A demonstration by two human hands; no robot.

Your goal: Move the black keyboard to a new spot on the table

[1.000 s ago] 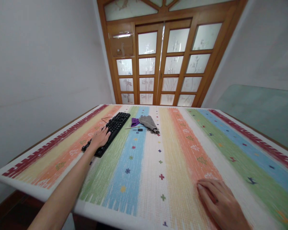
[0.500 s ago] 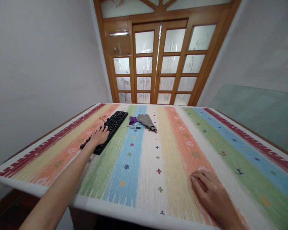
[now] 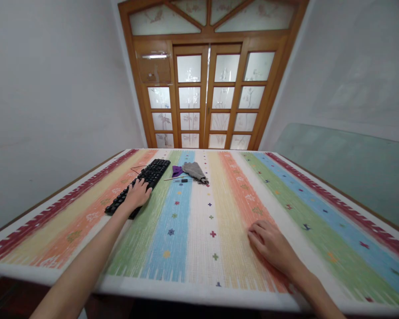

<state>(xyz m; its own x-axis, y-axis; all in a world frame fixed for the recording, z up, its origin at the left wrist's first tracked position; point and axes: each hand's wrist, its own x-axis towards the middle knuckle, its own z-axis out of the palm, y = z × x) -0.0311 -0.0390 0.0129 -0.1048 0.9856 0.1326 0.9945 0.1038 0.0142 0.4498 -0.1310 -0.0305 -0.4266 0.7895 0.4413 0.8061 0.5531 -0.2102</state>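
Note:
My left hand (image 3: 138,195) lies palm down over the lower half of a black keyboard (image 3: 156,170), fingers spread and resting on the keys. The keyboard sits slanted on the left part of the table. My right hand (image 3: 269,241) rests on the orange stripe of the tablecloth, apart from any object. Its fingers are curled together, and I see nothing in them. Right of the keyboard, a grey cloth (image 3: 195,170) lies bunched beside a purple cloth piece (image 3: 177,171). A thin stick (image 3: 174,178) and a small dark item (image 3: 184,180) lie just in front of them.
A striped cloth (image 3: 199,248) covers the table. The keyboard's thin cable (image 3: 138,167) loops out on its left side. Beyond the far edge stand wooden doors (image 3: 206,97) with glass panes. A pale green panel (image 3: 346,168) leans along the right wall.
The view has tilted up and shifted slightly. My right hand has slid a little farther from me along the orange stripe. My left hand stays on the keyboard, its fingers shifted slightly.

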